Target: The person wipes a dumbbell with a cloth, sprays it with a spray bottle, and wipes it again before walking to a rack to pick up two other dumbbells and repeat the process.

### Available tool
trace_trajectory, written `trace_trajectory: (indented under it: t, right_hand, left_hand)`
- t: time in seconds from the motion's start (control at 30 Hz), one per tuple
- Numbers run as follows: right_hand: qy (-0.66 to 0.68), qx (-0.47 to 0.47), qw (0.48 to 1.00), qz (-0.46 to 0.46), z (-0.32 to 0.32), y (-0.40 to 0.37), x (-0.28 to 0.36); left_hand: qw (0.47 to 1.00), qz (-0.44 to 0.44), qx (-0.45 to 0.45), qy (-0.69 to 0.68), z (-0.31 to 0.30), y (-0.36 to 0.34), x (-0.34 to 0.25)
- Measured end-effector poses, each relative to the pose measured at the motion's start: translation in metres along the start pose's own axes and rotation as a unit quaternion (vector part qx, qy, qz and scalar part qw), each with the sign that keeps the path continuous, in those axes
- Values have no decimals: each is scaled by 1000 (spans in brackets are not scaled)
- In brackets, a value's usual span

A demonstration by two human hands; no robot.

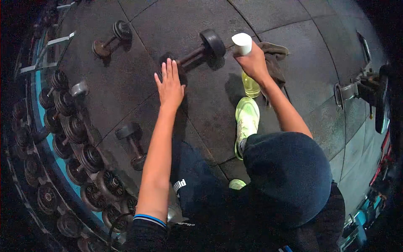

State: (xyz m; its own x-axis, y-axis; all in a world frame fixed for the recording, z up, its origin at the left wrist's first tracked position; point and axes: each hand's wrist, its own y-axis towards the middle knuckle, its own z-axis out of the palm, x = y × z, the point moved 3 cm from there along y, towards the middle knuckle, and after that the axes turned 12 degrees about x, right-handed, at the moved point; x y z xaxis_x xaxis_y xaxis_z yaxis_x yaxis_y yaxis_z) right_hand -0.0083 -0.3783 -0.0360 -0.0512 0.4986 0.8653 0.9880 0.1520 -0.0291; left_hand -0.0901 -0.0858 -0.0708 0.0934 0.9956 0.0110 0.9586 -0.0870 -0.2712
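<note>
A person crouching on the black rubber gym floor (126,92) lays the open left hand (170,86), fingers flat, on the near head of a black metal dumbbell (197,52). The dumbbell's handle runs away and rightward toward the right hand (254,63). That hand is closed around a white-topped spray bottle of yellow-green liquid (250,86), just right of the dumbbell's far head, with a dark cloth (275,52) beyond it.

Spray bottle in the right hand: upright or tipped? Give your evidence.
Roughly upright: the spray bottle has its white head above the right hand, yellow-filled body below.
</note>
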Motion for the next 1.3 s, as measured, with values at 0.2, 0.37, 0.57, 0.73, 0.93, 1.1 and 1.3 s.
trace_trajectory:
  t: [0.2, 0.37, 0.57, 0.73, 0.93, 1.1, 1.3]
  right_hand:
    - [2, 12, 999, 43, 27, 10, 3]
    - [-51, -3, 999, 19, 43, 20, -3]
    - [-1, -28, 1000, 8, 42, 35, -11]
    - [-36, 15, 998, 43, 35, 42, -11]
    - [-30, 20, 999, 32, 22, 38, -25]
    - [-5, 16, 1000, 26, 4, 38, -30]
    - [40, 10, 999, -24, -24, 54, -26]
  left_hand:
    - [999, -29, 23, -33, -15, 59, 34]
    - [995, -26, 58, -79, -18, 72, 50]
    - [996, -24, -2, -90, -9, 53, 37]
    - [996, -29, -47, -75, 4, 33, 19]
    - [997, -19, -29, -63, 19, -5, -5]
    - [999, -13, 7, -52, 43, -42, -28]
    - [998, -6, 27, -53, 51, -68, -42]
